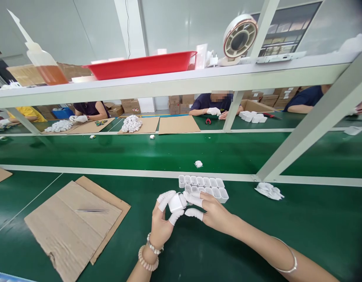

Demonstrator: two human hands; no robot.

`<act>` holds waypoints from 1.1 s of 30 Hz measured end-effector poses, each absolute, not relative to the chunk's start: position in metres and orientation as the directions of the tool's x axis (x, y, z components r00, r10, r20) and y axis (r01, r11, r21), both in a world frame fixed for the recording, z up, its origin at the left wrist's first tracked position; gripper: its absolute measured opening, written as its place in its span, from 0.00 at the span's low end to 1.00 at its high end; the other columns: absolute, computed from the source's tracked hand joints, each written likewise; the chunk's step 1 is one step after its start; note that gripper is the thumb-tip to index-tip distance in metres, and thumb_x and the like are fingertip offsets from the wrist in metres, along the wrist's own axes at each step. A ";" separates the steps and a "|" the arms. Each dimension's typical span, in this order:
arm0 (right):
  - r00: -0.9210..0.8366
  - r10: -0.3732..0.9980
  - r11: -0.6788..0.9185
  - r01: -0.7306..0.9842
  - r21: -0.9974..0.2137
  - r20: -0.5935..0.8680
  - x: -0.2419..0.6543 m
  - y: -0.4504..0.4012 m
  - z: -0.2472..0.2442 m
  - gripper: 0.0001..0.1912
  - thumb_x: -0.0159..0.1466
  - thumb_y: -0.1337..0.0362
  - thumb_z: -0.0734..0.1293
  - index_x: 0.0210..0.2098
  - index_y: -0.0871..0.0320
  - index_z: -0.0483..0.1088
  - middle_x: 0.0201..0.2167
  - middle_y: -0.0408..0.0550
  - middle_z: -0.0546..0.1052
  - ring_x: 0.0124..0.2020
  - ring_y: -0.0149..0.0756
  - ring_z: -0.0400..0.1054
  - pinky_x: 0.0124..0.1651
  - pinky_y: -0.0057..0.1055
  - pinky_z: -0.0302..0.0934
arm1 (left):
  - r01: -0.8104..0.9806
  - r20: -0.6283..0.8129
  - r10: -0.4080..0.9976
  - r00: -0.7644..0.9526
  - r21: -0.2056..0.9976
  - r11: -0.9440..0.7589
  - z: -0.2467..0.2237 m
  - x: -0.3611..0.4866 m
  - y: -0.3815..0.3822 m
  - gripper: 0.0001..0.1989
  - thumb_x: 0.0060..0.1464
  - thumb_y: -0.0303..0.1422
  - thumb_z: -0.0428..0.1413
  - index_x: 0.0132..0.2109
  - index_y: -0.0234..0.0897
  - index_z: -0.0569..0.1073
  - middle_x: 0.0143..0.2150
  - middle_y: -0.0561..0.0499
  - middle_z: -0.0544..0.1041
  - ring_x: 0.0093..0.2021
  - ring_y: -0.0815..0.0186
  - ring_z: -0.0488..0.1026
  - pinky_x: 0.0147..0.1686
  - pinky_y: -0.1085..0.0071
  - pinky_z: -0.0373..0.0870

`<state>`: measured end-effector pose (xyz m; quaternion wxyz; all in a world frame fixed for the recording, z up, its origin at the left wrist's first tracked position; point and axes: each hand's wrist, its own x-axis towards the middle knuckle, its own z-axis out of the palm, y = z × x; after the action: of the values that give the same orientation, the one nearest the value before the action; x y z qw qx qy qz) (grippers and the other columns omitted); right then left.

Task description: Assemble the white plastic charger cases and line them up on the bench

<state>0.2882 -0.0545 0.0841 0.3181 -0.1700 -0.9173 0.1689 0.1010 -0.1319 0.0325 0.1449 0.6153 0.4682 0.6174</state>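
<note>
Between the capped thumb and fingers of my left hand is a small white plastic housing, tilted above the green table. My right hand meets its right end, thumb and fingers curved around a small white part there that I cannot make out. White finger cots cover the fingertips of both hands. Just behind my right hand stand two rows of open white plastic cups, partly hidden by its fingers.
Cardboard sheets lie at left with tweezers on top. A small white piece sits on the green belt. White cots lie at right. Overhead runs a shelf with a red tray; co-workers sit opposite.
</note>
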 end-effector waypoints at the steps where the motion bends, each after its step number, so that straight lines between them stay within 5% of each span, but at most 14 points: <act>1: -0.750 0.426 0.876 0.203 -0.437 0.506 0.288 -0.056 0.086 0.17 0.68 0.55 0.61 0.52 0.54 0.71 0.40 0.53 0.77 0.40 0.42 0.71 0.42 0.39 0.68 | 0.384 0.621 0.754 -0.213 0.763 -0.520 0.032 0.102 -0.132 0.24 0.53 0.31 0.61 0.57 0.45 0.69 0.56 0.43 0.71 0.55 0.55 0.70 0.54 0.57 0.70; 7: -0.764 0.456 0.825 0.170 -0.538 0.457 0.280 -0.066 0.085 0.17 0.67 0.52 0.62 0.45 0.57 0.74 0.35 0.51 0.76 0.35 0.38 0.69 0.38 0.35 0.66 | 0.405 0.628 0.755 -0.189 0.750 -0.523 0.029 0.104 -0.131 0.23 0.55 0.30 0.60 0.57 0.45 0.68 0.57 0.43 0.70 0.56 0.56 0.69 0.54 0.58 0.70; 13: -0.589 0.723 0.633 0.357 -0.687 0.361 0.266 -0.046 0.091 0.15 0.63 0.56 0.66 0.44 0.57 0.72 0.29 0.44 0.76 0.27 0.32 0.68 0.32 0.28 0.64 | 0.523 0.525 0.832 -0.179 0.767 -0.371 0.022 0.109 -0.119 0.31 0.56 0.35 0.58 0.64 0.45 0.56 0.61 0.41 0.66 0.60 0.54 0.65 0.59 0.53 0.65; 18: -0.323 0.908 0.413 0.794 -0.446 0.266 0.300 0.046 0.109 0.25 0.60 0.68 0.64 0.57 0.57 0.63 0.40 0.48 0.77 0.39 0.36 0.72 0.40 0.26 0.63 | 0.748 0.469 0.878 -0.099 0.617 -0.245 0.008 0.101 -0.107 0.29 0.59 0.34 0.54 0.65 0.46 0.56 0.64 0.42 0.59 0.65 0.53 0.58 0.62 0.50 0.59; 22: -0.062 0.962 0.144 0.942 -0.304 0.264 0.348 0.105 0.093 0.16 0.60 0.74 0.61 0.47 0.71 0.68 0.43 0.65 0.74 0.46 0.49 0.69 0.44 0.37 0.61 | 0.817 0.415 0.909 -0.042 0.538 -0.207 -0.005 0.097 -0.100 0.27 0.60 0.33 0.51 0.65 0.44 0.57 0.64 0.41 0.60 0.64 0.53 0.57 0.61 0.51 0.59; 25: 0.041 0.969 0.016 0.973 -0.229 0.244 0.374 0.120 0.072 0.12 0.64 0.71 0.62 0.46 0.69 0.69 0.42 0.59 0.74 0.46 0.45 0.69 0.46 0.41 0.63 | 0.842 0.372 0.928 -0.021 0.508 -0.184 -0.003 0.097 -0.092 0.27 0.60 0.33 0.50 0.66 0.43 0.56 0.62 0.41 0.62 0.62 0.54 0.60 0.60 0.52 0.59; 28: 0.050 0.964 0.000 0.982 -0.190 0.260 0.384 0.124 0.056 0.14 0.67 0.64 0.63 0.50 0.64 0.67 0.48 0.55 0.72 0.51 0.45 0.66 0.52 0.46 0.61 | 0.887 0.320 0.947 -0.006 0.440 -0.143 0.010 0.093 -0.075 0.26 0.60 0.32 0.49 0.64 0.40 0.58 0.57 0.41 0.67 0.58 0.54 0.64 0.59 0.53 0.60; 33: -0.186 0.959 0.226 0.957 -0.182 0.213 0.377 0.131 0.043 0.17 0.66 0.61 0.65 0.52 0.61 0.66 0.55 0.53 0.67 0.56 0.45 0.62 0.57 0.49 0.58 | 0.918 0.295 0.955 0.016 0.375 -0.131 0.028 0.086 -0.039 0.16 0.57 0.29 0.51 0.52 0.37 0.70 0.48 0.42 0.73 0.51 0.54 0.69 0.55 0.52 0.61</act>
<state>0.3765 0.1309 0.0429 0.1413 -0.6221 -0.7701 0.0038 0.0858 -0.0390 0.0280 0.0388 0.7117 0.6580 0.2431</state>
